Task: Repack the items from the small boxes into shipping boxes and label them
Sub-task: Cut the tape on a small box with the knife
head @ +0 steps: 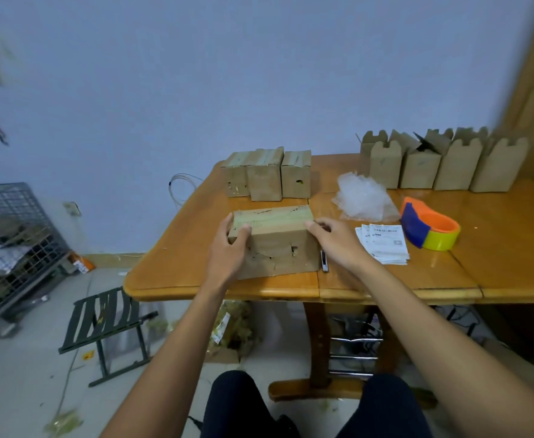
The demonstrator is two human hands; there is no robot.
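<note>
between both hands, taped box (275,238) lying flat, long axis left-right

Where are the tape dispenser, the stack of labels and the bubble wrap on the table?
tape dispenser (415,227), head view, blue front guard
stack of labels (384,245), head view, top sheet
bubble wrap (365,199), head view, middle of the heap
</note>
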